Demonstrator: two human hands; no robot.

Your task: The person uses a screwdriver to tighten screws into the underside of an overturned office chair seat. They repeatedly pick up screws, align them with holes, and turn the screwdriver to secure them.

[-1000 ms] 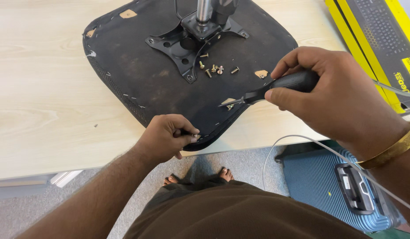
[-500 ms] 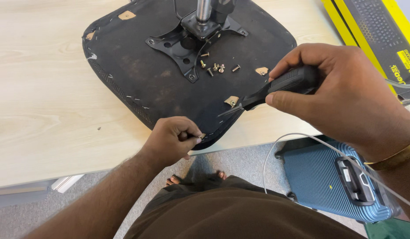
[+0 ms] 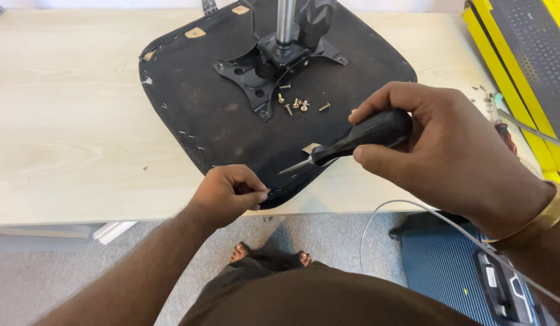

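Head view: an upturned black chair seat (image 3: 231, 115) lies on a light wooden table (image 3: 68, 139), its near corner overhanging the table edge. A black metal mounting plate (image 3: 262, 72) with a chrome post (image 3: 285, 21) is fixed at the seat's centre; several loose screws (image 3: 298, 105) lie on the fabric just beside the plate. The left hand (image 3: 228, 193) is clenched, pinching the seat's near edge between thumb and fingers. The right hand (image 3: 437, 154) grasps a black-handled screwdriver (image 3: 358, 139), its metal tip angled down-left toward the near edge, close to the left hand. A yellow-and-black box (image 3: 521, 54) sits at the table's right end. A blue suitcase (image 3: 449, 271) stands on the grey floor below.
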